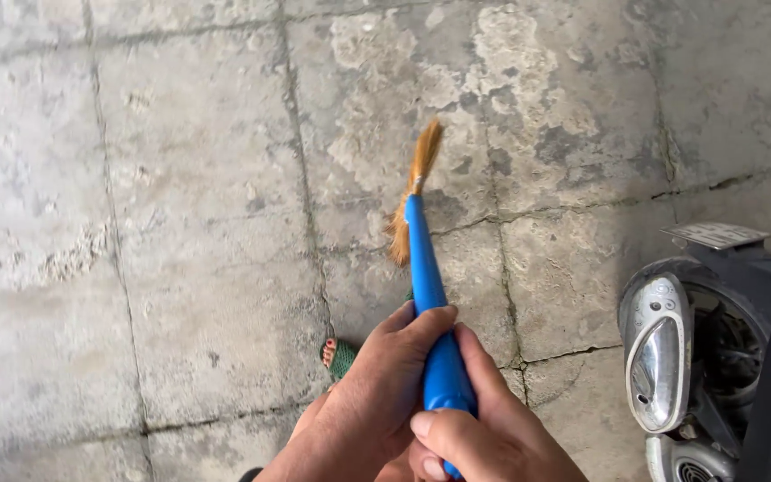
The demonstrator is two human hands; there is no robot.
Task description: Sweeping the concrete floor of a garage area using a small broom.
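The broom (427, 295) has a bright blue plastic handle and a tuft of orange-brown bristles at its far end. It points away from the person, slanting slightly up and to the left in the head view, with the bristle tip out over the cracked concrete floor. Some bristles stick straight out past the end of the handle, bound by a pale band, and others splay off to the left side. The near end of the handle is wrapped by both hands.
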